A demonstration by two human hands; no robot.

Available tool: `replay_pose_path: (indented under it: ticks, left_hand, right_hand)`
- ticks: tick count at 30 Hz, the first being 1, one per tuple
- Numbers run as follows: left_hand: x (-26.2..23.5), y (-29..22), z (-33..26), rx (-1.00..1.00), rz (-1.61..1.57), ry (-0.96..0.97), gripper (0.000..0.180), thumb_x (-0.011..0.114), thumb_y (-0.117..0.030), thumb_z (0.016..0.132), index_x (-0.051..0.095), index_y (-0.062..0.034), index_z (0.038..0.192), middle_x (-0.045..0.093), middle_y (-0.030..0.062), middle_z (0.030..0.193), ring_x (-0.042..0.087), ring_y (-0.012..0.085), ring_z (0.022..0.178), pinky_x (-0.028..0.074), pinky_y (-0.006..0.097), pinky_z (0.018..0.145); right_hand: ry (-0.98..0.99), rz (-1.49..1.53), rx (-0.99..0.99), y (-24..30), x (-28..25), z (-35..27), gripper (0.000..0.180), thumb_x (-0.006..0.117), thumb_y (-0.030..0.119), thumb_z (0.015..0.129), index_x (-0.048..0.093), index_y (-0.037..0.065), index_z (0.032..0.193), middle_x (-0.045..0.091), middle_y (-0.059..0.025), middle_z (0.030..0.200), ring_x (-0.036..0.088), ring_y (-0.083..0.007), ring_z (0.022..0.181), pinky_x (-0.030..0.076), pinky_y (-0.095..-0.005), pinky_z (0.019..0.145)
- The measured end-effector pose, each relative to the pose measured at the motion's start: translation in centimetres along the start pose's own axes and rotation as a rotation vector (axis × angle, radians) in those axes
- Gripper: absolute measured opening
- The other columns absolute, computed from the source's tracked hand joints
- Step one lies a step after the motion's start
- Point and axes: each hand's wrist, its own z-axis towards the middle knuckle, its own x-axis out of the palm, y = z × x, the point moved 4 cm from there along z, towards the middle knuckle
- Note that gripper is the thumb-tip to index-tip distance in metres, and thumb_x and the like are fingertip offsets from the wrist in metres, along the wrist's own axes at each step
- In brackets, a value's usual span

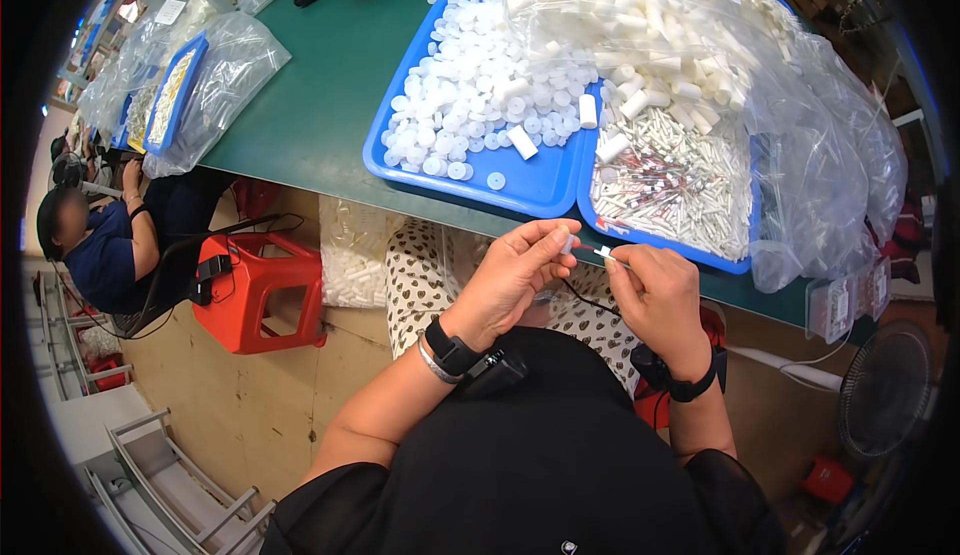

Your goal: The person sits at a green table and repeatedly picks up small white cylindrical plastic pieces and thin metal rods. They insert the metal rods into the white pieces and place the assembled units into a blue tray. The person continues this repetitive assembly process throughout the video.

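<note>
Head view is showing the left hand (520, 270) pinching what looks like a small white cap (568, 245), the right hand (655, 290) gripping a thin white tube (604, 253) just beside it, below the tabletop (310, 105) edge.

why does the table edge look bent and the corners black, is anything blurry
Head view: fisheye bends the green table edge and leaves a black rim; the centre is sharp, with both hands and the blue tray crisp; plastic bags show mild glare; a seated person's face at left is blurred.
</note>
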Motion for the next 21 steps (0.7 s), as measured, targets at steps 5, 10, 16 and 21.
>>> replay_pose_path:
  ticks: [5,10,16,21]
  left_hand:
    - [0.0,0.2,0.2,0.002,0.002,-0.011,0.030,0.062,-0.018,0.099,0.061,0.0015,0.121,0.065,0.0051,0.103,0.062,0.0085,0.086,0.052,0.022,0.079]
    - [0.4,1.4,0.2,-0.071,-0.069,0.045,0.030,0.061,-0.020,0.099,0.060,0.0007,0.121,0.065,0.0042,0.102,0.063,0.0087,0.086,0.053,0.024,0.080]
    - [0.4,3.1,0.2,-0.104,-0.180,0.082,0.034,0.060,-0.025,0.100,0.059,-0.0009,0.124,0.064,0.0009,0.097,0.060,0.0084,0.081,0.052,0.025,0.076]
    - [0.4,3.3,0.3,-0.110,-0.172,0.092,0.036,0.059,-0.028,0.100,0.058,-0.0012,0.125,0.061,-0.0013,0.092,0.057,0.0078,0.077,0.050,0.024,0.074]
  right_hand:
    - [0.029,-0.077,-0.092,0.7,-0.3,0.2,0.005,0.070,0.007,0.082,0.065,0.006,0.084,0.061,-0.0054,0.068,0.057,-0.0242,0.058,0.040,-0.0357,0.057]
    - [-0.063,-0.040,-0.125,1.1,0.5,0.2,0.004,0.068,0.007,0.085,0.065,0.005,0.084,0.064,-0.0065,0.070,0.058,-0.0237,0.057,0.039,-0.0356,0.056]
    - [-0.058,0.192,0.126,-0.7,2.9,-0.8,0.006,0.066,0.008,0.089,0.065,0.003,0.087,0.064,-0.0108,0.066,0.060,-0.0257,0.054,0.043,-0.0354,0.052]
    - [-0.001,0.425,0.328,-1.2,3.6,-1.0,0.008,0.066,0.009,0.091,0.065,0.001,0.090,0.066,-0.0140,0.070,0.065,-0.0235,0.057,0.047,-0.0326,0.053]
